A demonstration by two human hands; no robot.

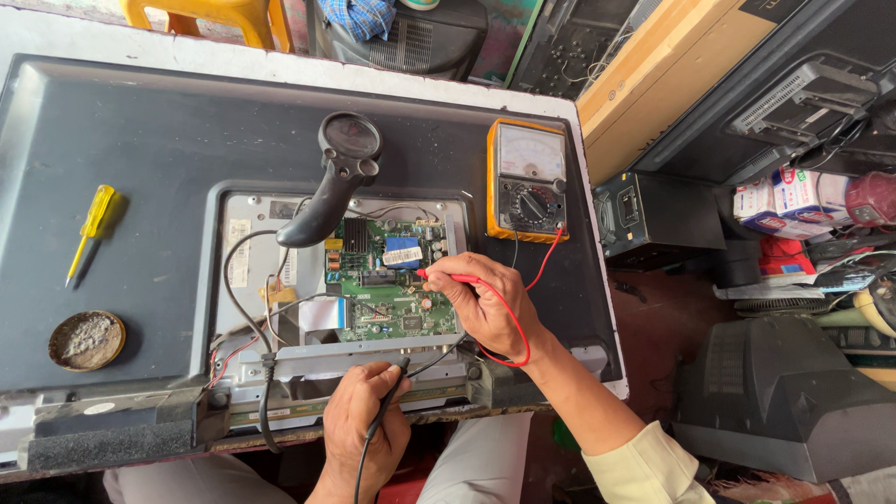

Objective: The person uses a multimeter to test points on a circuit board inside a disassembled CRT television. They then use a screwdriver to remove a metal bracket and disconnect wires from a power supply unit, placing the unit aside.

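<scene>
- Right hand (485, 303) pinches the red probe (446, 276) between thumb and fingers, closed around its shaft, with the tip down on the green circuit board (392, 289) near the right side of the board.
- Left hand (366, 425) is curled shut around the black probe (390, 397), held like a pen at the near edge of the open television back (112, 187), its tip at the metal frame below the board.
- Both probes look light and stiff, with thin flexible leads; they are best gripped on the insulated shaft, well back from the metal tip.
- Red lead (513, 327) loops around the right wrist and runs up to the yellow analog multimeter (527, 182), which lies flat just beyond the board.
- Circuit board looks fragile, crowded with small parts, so light pressure seems wise.
- Black magnifier (336, 177) rests across the board's upper left; a yellow screwdriver (91, 229) and a round tin (87, 340) lie well apart on the left.
</scene>
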